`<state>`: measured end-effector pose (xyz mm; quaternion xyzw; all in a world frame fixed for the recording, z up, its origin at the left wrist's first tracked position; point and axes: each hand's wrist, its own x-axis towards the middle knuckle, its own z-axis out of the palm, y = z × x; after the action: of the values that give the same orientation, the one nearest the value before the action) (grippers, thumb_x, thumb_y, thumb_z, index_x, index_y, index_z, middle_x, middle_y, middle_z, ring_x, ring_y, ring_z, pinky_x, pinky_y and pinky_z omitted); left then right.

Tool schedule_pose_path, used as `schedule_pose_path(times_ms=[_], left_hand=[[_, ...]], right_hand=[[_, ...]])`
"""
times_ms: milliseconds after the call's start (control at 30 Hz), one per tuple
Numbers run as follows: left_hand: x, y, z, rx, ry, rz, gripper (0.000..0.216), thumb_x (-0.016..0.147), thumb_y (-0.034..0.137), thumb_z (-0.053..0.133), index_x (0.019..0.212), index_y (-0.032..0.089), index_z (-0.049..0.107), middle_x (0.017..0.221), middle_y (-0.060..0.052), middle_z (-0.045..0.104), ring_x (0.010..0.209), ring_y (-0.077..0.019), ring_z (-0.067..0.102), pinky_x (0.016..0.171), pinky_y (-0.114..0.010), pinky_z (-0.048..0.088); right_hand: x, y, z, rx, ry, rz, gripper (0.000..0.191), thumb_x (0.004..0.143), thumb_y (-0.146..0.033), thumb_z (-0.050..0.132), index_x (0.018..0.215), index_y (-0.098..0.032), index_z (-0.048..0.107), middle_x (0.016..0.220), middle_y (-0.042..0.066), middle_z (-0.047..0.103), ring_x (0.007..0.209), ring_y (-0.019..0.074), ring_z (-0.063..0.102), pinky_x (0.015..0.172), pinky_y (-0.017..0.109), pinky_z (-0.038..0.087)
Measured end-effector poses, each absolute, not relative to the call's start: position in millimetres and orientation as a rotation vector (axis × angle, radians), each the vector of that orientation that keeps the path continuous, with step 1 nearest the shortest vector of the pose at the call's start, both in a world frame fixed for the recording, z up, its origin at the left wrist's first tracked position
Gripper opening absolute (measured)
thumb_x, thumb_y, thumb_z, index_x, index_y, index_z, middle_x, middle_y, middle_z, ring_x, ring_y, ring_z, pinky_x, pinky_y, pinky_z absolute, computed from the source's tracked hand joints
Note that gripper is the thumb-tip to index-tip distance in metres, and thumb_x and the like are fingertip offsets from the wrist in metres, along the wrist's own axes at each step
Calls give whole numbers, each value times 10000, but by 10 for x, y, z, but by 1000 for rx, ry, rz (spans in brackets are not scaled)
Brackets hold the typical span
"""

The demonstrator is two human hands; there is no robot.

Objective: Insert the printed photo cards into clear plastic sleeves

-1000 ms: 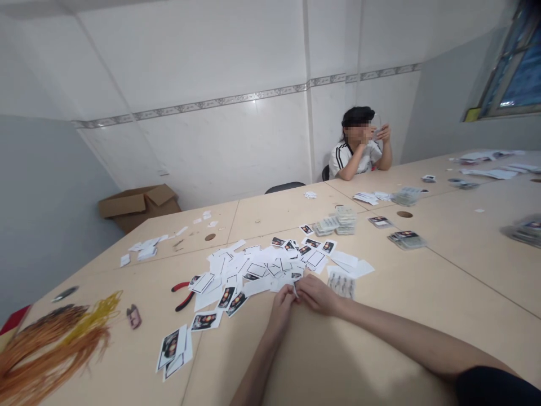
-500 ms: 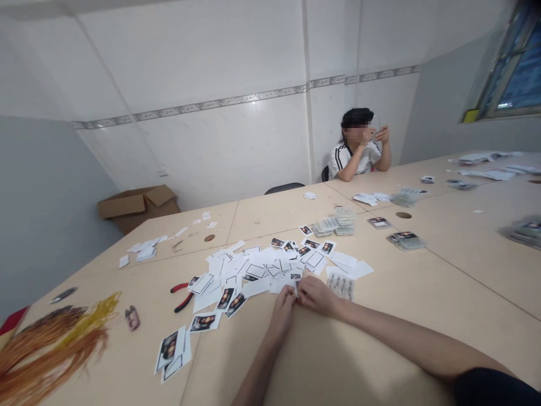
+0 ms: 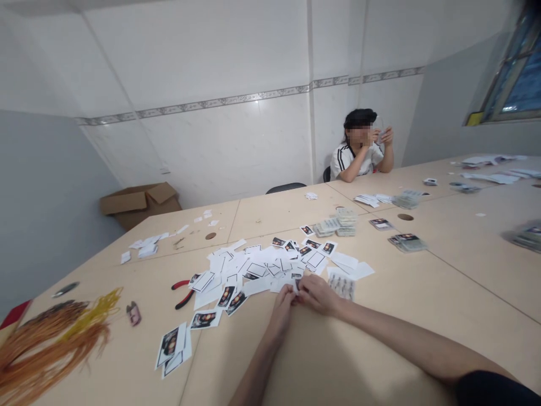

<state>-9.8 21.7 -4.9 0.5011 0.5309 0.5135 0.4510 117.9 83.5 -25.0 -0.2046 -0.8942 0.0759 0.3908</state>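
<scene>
My left hand and my right hand meet at the near edge of a paper pile, fingers closed and fingertips almost touching. What they pinch is too small and too hidden to make out. A bit of dark printed card shows right by the fingertips; whether it is held or lies on the pile I cannot tell. Beyond spreads the heap of white paper slips, mixed with dark printed cards. Beside my right hand lies a clear blister pack with rows of small dark pieces.
Red-and-black pliers lie left of the heap. Further left are a small pink tool and orange and yellow cords. Stacked clear packs stand behind the heap. Across the table sits a person; a cardboard box stands behind.
My hands stay together in nearly the same place, with slight finger movement. The view has shifted a little. The person across has moved their hands slightly.
</scene>
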Motion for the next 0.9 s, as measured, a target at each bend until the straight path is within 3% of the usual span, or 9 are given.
schedule_pose_path(times_ms=[100,300,900], left_hand=[[-102,218,-31,1227,1314,1278,72,622,204,435,563,185,398,546,45,416,577,-122,404,588,-232,324],[-100,215,-27,1251,1305,1274,56,603,168,412,553,184,394,542,42,414,586,-125,390,586,-236,313],[-88,222,-91,1288,1339,1299,72,629,187,381,557,190,380,545,43,371,578,-124,360,570,-228,292]], right_hand=[[1186,834,-232,-511,-2337,214,199,843,-273,330,690,-179,416,669,30,505,618,137,442,578,250,353],[1195,825,-204,-303,-2390,305,216,848,-173,287,682,-180,425,690,41,502,672,131,456,608,234,380],[1145,812,-254,-438,-2265,151,218,804,-180,304,593,-191,359,576,18,475,540,118,424,516,215,359]])
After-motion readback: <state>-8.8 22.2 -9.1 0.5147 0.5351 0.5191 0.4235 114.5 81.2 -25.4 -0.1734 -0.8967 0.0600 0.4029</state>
